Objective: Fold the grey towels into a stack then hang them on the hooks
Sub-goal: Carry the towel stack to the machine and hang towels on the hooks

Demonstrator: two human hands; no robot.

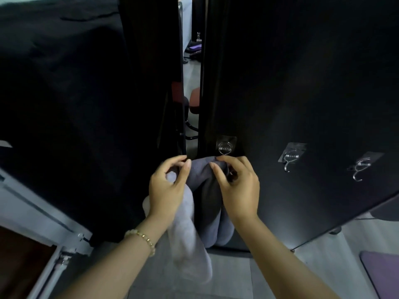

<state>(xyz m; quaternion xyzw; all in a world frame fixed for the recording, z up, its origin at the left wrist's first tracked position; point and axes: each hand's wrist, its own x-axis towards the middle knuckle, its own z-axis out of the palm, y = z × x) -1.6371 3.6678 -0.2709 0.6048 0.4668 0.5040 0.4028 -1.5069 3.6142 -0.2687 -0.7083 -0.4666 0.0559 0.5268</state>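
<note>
In the head view, at the centre of the frame, the left hand clasps a lighter grey towel that hangs down toward the floor. The right hand pinches the top fold of the dark grey towel, just below the first hook on the black panel. Hanging looks like the step in hand (the next hook, right of centre, is bare): raise the fold over the hook's tip, and loosen neither grip until the cloth catches.

a single head-worn wide-angle view looks forward and down, close upon a black panel.
</note>
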